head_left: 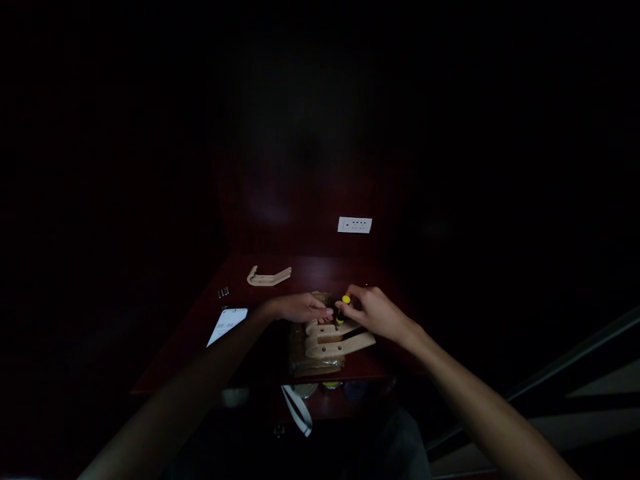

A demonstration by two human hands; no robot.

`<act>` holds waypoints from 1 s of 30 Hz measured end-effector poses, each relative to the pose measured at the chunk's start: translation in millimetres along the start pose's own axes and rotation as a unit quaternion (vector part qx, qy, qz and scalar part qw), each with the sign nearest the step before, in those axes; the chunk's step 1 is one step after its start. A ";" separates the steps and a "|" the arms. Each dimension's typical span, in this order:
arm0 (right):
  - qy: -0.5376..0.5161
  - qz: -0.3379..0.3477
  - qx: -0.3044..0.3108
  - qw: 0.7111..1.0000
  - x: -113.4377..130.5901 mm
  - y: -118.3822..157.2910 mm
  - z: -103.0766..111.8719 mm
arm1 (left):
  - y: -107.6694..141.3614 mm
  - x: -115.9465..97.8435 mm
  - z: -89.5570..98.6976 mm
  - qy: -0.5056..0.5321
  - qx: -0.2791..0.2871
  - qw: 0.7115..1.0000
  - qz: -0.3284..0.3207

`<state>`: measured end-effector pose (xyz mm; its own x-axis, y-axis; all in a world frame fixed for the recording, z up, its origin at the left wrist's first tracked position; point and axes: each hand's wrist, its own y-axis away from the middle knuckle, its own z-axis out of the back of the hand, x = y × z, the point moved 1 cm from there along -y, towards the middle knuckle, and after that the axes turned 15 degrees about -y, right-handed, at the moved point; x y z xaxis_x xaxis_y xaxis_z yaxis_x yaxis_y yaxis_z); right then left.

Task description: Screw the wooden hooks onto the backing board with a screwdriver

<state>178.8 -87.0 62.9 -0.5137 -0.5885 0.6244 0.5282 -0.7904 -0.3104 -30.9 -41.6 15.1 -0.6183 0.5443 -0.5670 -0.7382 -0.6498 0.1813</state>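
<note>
Bare forearms point(470, 400) lay nearest, one on each side, angling inward to the work. Between them, just below the right hand's grip and a little toward the body, was the wood frame point(350, 345): two bent arms lying side by side, with a block between them at the left end. Its long axis ran left to right, the free ends pointing right. Dark round spots marked both arms.

The driver point(346, 300) stood steeply over the farther arm, crossing the frame's length rather than following it. Its yellow top leaned slightly right and away from the body, and its lower end came down at that arm; whether the tip was seated could not be told. The right hand point(379, 312) had it pinched between thumb and fingers, coming in from the right, and was the nearer hand to its axis. The left hand point(300, 308) was just left of the grip, fingers stretched toward the driver; whether they pinched anything small was too dark to tell.

Under the frame was a wrapped pad point(299, 365). Left of the grip and farther off lay a loose wood piece point(273, 279); farther left were small screws point(223, 292) and, closer in to the body, a phone point(231, 320).
</note>
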 end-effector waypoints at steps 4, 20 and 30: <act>-0.097 -0.003 -0.080 0.992 -17.4 -13.3 19.7 | 12.5 17.5 7.1 0.029 -0.074 0.997 0.009; -0.684 -0.180 -0.041 0.706 -188.3 -73.6 -55.4 | 61.3 154.8 88.8 -0.221 -0.200 0.861 0.411; -0.694 -0.207 -0.005 0.689 -198.5 -73.1 -81.5 | 30.0 174.4 74.5 -0.297 -0.115 0.779 0.540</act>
<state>187.0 73.7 -96.7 0.5269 0.4130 0.7428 0.5219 -0.8471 0.1007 -181.0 73.4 -18.5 -0.9115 -0.2812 0.3002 0.3251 -0.9396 0.1070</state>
